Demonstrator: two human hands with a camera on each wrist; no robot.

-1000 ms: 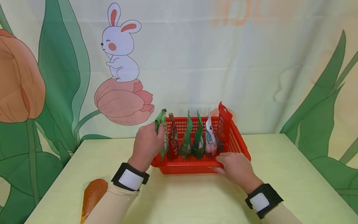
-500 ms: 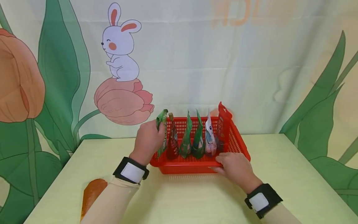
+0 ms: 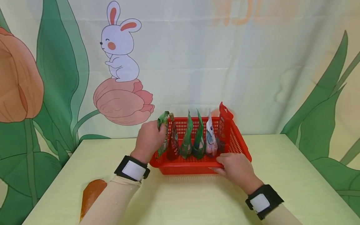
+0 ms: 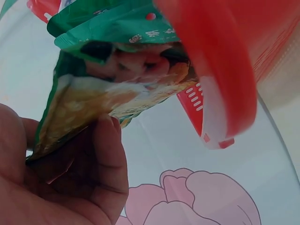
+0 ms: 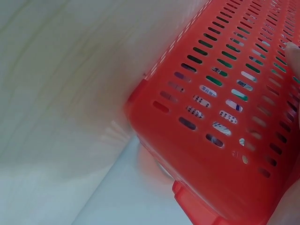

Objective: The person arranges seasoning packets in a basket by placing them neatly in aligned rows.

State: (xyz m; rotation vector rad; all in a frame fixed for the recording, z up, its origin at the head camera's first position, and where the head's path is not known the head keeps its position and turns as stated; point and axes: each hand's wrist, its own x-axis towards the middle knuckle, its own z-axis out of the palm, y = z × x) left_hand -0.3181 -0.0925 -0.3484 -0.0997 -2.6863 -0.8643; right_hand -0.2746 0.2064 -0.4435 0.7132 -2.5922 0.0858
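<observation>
My left hand (image 3: 150, 139) pinches a green snack bag (image 3: 163, 149) near its top, at the left end of a red plastic basket (image 3: 185, 170). In the left wrist view, thumb and fingers hold the edge of this shiny green-and-gold bag (image 4: 108, 89) beside the red rim. My right hand (image 3: 234, 168) grips the basket's front rim near its right corner, thumb above and fingers below. Upright in the basket stand a narrow dark red pack (image 3: 173, 143) with a tan tip, two green bags (image 3: 187, 142), a white bag (image 3: 211, 140) and a red bag (image 3: 224, 131).
The basket sits on a pale table (image 3: 191, 203) near its back edge. An orange-brown wrapped item (image 3: 91, 195) lies at front left, partly hidden by my left sleeve. Behind the table hangs a printed curtain (image 3: 182, 62) with a rabbit and tulips.
My left hand has shifted slightly right with the green bag, whose top now sits closer to the dark red pack. My right hand stays at the basket rim.
</observation>
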